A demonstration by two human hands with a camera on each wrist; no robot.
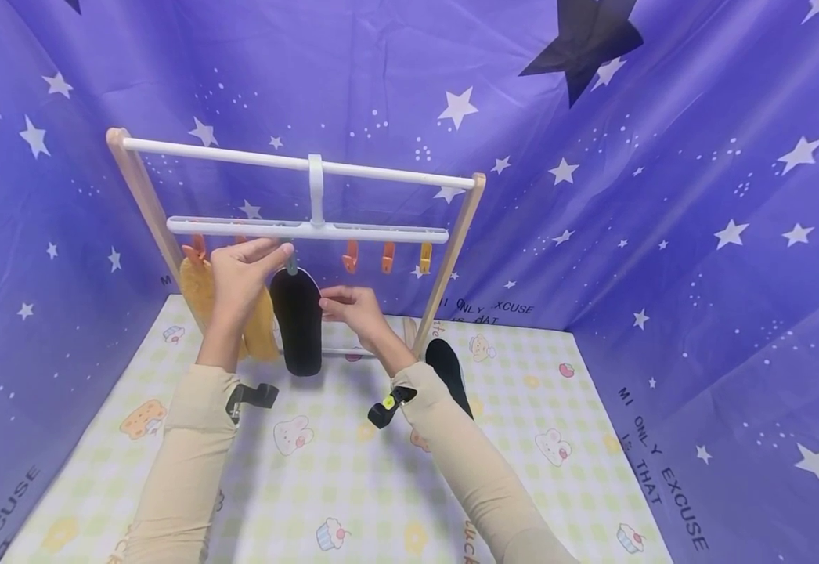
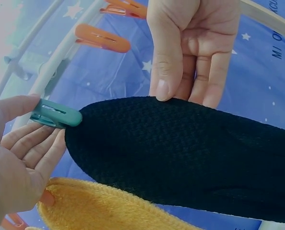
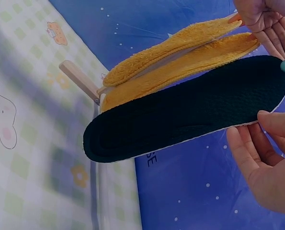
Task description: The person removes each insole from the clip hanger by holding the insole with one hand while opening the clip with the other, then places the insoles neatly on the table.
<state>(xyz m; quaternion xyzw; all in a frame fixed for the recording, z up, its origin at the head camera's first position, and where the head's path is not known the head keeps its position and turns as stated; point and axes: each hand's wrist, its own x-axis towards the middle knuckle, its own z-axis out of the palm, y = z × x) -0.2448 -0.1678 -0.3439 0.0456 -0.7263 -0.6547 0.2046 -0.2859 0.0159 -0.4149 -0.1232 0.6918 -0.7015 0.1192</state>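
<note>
A black insole [image 1: 297,325] hangs toe up below the white clip hanger [image 1: 374,232], its upper end in the jaws of a teal clip [image 2: 57,113]. My left hand [image 1: 240,274] pinches that clip's other end between thumb and fingers. With thumb and fingertips, my right hand [image 1: 356,312] pinches the insole's side edge near the top. Beside it, on the left, two yellow fuzzy insoles [image 3: 180,72] hang from orange clips [image 1: 196,249], partly behind my left hand. A second black insole [image 1: 449,372] lies on the table, partly covered by my right forearm.
The hanger hooks over the white rail of a wooden-legged rack [image 1: 452,258]. Two orange clips [image 1: 387,257] and a yellow clip [image 1: 426,258] dangle on its right half. A checked cloth [image 1: 522,478] covers the table, and a purple starry curtain [image 1: 698,196] surrounds it.
</note>
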